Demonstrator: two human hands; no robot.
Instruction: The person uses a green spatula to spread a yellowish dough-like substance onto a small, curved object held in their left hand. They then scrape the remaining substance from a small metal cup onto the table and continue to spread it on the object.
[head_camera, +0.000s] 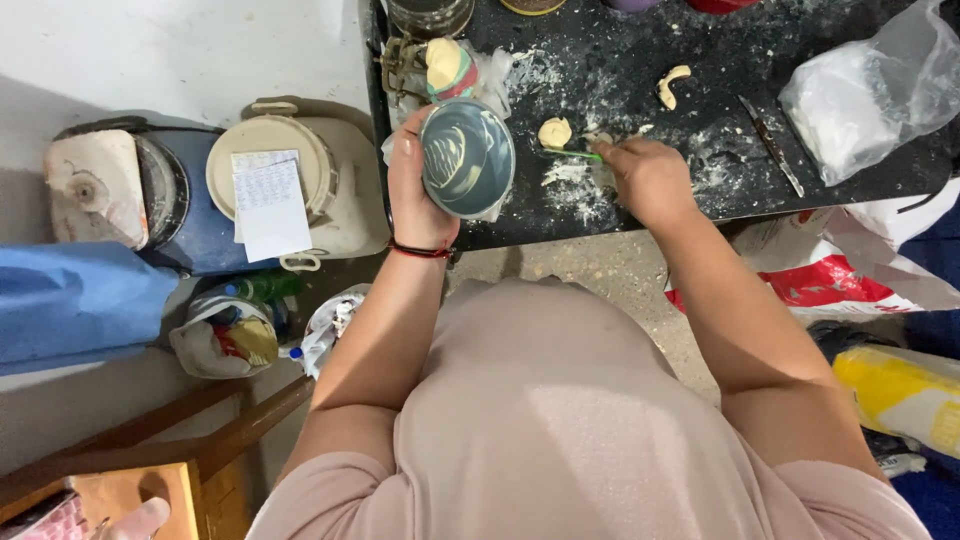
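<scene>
- Hands at a flour-dusted black table (850, 170): the left hand (415, 190) clasps a round grey-blue marbled bowl (467, 158), tilted above the table's near edge.
- The right hand (648, 178) pinches a green-handled tool (568, 154) against pale dough (555, 131) just beside the bowl.
- Step in hand looks like scraping or gathering dough; any next move calls for a steady bowl.
- A clear plastic bag (868, 95) lies well apart.
</scene>
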